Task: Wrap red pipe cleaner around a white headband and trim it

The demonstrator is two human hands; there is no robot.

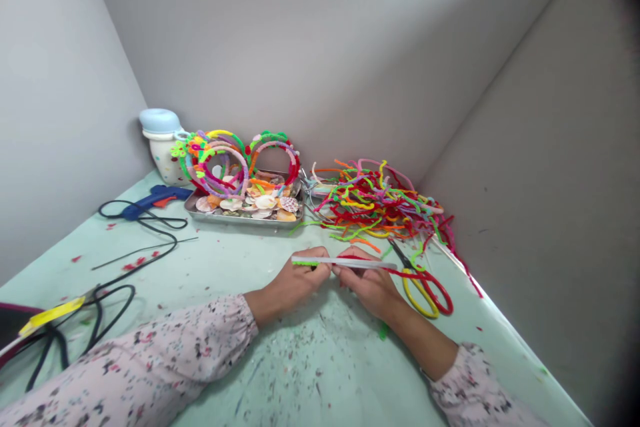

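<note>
My left hand (303,280) is closed around the left part of a narrow white strip (365,263), which looks like a headband seen edge-on. Bright green pipe cleaner (303,263) covers the strip's left end. A red pipe cleaner (417,274) is pinched in my right hand (367,283), close to my left fingertips; its loose tail runs off to the right. The fingers partly hide where the red piece meets the strip. Just right of my right hand lie scissors (421,288) with one yellow and one red handle, points toward the back.
A metal tray (240,220) holds shells and several wrapped headbands (225,173). Right of it spreads a tangled heap of pipe cleaners (375,203). At left are a blue glue gun (153,200), a looping black cord (167,253) and a white cup (167,157) with a blue lid. Grey walls enclose the table.
</note>
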